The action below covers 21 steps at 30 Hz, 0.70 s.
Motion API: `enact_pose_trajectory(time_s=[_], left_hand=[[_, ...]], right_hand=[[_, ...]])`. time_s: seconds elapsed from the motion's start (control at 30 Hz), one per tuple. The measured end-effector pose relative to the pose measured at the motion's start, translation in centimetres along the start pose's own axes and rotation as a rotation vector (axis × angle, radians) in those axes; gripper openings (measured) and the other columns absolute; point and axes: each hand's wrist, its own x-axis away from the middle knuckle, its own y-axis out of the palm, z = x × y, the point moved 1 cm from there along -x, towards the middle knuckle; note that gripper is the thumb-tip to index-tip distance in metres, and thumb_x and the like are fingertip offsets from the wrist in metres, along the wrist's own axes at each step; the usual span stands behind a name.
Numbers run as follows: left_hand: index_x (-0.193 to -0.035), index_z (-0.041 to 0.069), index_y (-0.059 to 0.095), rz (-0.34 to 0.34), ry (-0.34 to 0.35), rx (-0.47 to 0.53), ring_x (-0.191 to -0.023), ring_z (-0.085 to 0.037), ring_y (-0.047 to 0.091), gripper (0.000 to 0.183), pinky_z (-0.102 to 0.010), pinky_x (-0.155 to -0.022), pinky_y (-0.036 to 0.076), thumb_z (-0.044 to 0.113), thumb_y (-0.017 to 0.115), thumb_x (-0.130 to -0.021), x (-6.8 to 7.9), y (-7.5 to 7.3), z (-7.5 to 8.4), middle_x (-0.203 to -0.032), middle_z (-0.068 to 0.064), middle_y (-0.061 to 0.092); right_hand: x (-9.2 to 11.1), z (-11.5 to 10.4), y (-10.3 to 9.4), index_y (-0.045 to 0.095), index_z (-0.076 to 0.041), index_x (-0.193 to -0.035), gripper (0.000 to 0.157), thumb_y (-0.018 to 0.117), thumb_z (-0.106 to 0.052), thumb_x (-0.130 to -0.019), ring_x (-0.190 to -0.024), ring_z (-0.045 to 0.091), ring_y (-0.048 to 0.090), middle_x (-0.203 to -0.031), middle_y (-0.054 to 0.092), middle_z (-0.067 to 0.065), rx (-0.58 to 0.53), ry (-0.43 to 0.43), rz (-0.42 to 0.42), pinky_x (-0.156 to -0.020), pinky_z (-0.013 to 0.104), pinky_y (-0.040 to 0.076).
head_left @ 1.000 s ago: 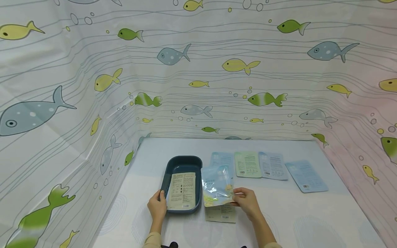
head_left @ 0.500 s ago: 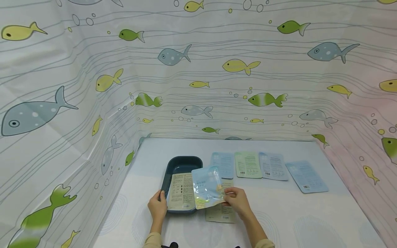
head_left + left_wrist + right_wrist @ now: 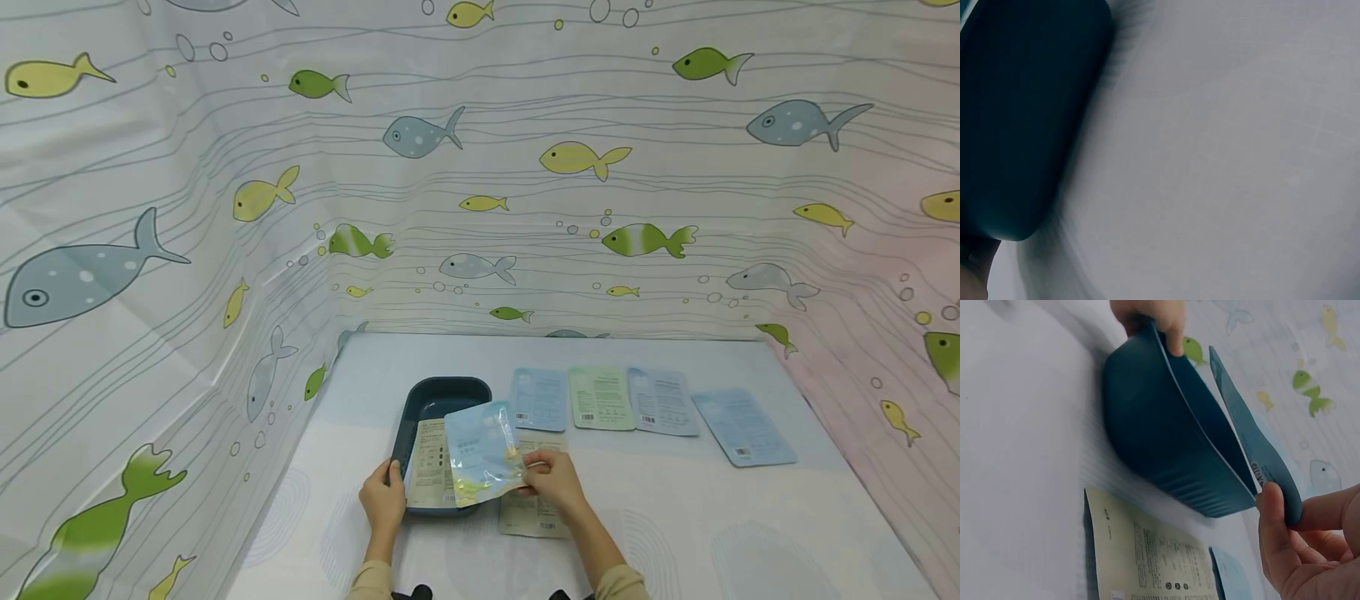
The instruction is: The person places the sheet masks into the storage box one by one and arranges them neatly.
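My left hand (image 3: 383, 500) grips the left rim of a dark blue plastic bin (image 3: 405, 429), thumb over the edge. My right hand (image 3: 555, 482) pinches a glossy light blue flat packet (image 3: 480, 454), like a sheet mask pouch, by its lower right corner. The packet is held tilted over the bin's right side. Inside the bin a beige packet (image 3: 427, 467) with printed text is partly hidden by it. In the right wrist view, the packet (image 3: 1254, 437) stands apart above the bin's opening, thumb and fingers on its end. The left wrist view shows mostly the bin's outer wall (image 3: 1022, 112).
Another beige packet (image 3: 536, 521) lies right of the bin, below my right hand. Further back on the white table (image 3: 675, 517) lie a blue packet (image 3: 538, 400), a green packet (image 3: 602, 400), a pale blue packet (image 3: 662, 402) and a blue packet (image 3: 744, 427). A fish-patterned curtain surrounds the table.
My right hand has carried the light blue packet leftward, from beside the bin to over its right part. The left hand stays on the rim.
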Motion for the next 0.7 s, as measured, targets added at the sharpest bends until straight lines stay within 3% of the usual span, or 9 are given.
enact_pose_trajectory(time_s=[0.7], left_hand=[[-0.106,-0.018,0.061,0.026,0.025,0.006,-0.104,-0.049,0.057,0.025,-0.056,-0.089,0.046,0.001,0.055,-0.091,-0.1,-0.1,-0.1,-0.107,-0.034,0.061]], right_hand=[[-1.1,0.1,3.1,0.058,0.017,-0.098,0.022,0.054,0.012,-0.077,-0.057,0.013,0.064,-0.074,0.065,0.013,-0.018,0.025,0.004,-0.063,0.040,0.058]])
